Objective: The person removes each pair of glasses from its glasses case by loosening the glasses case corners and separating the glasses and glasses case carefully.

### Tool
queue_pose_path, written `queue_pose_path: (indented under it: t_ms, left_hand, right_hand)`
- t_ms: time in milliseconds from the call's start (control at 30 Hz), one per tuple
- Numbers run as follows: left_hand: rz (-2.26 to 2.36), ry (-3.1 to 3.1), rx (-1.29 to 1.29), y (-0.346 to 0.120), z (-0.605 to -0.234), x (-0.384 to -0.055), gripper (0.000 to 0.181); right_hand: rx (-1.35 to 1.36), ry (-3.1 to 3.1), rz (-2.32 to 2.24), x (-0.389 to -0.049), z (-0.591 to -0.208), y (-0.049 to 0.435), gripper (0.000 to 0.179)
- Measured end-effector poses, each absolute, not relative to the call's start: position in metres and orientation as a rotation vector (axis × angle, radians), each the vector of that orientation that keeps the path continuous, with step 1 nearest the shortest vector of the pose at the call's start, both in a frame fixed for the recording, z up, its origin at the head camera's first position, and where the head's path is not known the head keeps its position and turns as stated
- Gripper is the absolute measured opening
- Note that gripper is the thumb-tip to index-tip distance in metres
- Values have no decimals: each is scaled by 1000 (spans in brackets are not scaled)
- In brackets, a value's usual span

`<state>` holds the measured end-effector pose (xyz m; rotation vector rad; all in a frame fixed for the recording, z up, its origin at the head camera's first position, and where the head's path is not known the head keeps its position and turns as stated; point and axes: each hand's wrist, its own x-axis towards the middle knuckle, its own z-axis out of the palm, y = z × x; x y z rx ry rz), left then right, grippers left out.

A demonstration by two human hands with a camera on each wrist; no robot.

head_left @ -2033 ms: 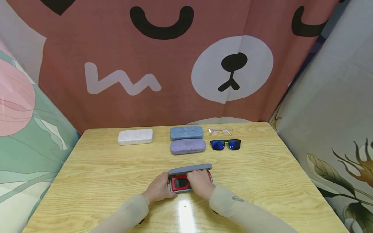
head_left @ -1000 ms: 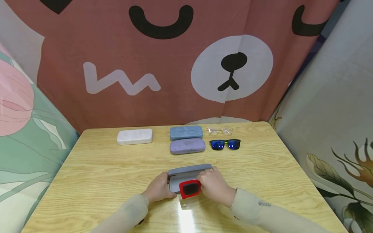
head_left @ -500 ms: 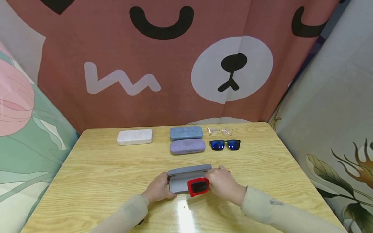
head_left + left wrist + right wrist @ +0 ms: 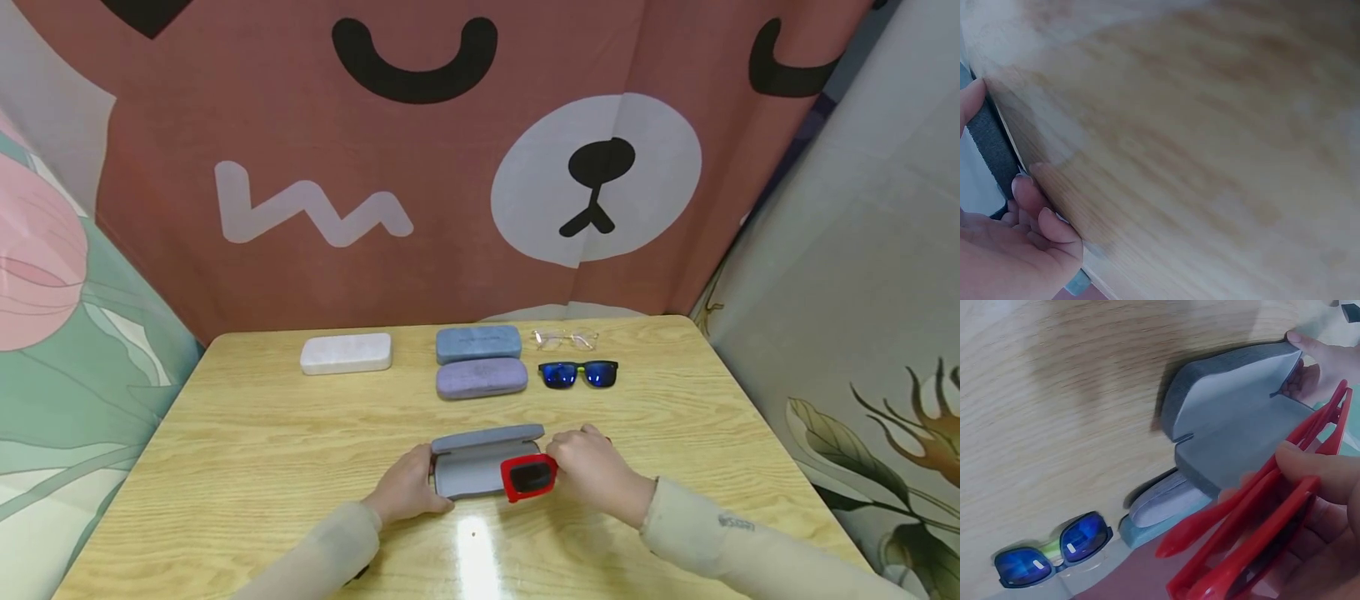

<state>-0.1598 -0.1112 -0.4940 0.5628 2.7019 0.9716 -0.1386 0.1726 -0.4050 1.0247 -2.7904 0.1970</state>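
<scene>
My left hand (image 4: 408,483) grips the left end of a grey glasses case (image 4: 465,477), thumb at the front edge and fingers behind. The case lies on the table with its lid raised, its pale inside bare. Red sunglasses (image 4: 529,477) with dark lenses are pinched in my right hand (image 4: 600,468), in front of the case's right end. In the right wrist view, the thumb presses the red frame (image 4: 1188,534), whose temples run close along the front. One lens is mostly hidden by the right hand in the head view.
Behind the open case sit a purple glasses case (image 4: 482,379) and a blue one (image 4: 477,344). To their right lie blue-lensed sunglasses (image 4: 558,375) and thin clear-lensed glasses (image 4: 585,340). A white case (image 4: 347,354) stands at the back left of the wooden table (image 4: 300,433).
My right hand has lifted the red sunglasses out of the grey case and carried them rightward. The left hand has kept its grip, and the case has stayed in place.
</scene>
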Motion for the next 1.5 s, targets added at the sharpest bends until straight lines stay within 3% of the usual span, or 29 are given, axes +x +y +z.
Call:
queue_pose_path:
  t_ms: [600, 1500]
  left_hand:
    - [1002, 2663, 548, -113, -493, -161, 76]
    - [1001, 2664, 549, -113, -498, -162, 77]
  right_hand:
    - [964, -2767, 148, -142, -398, 202, 25]
    - [900, -2738, 71, -151, -407, 233, 24]
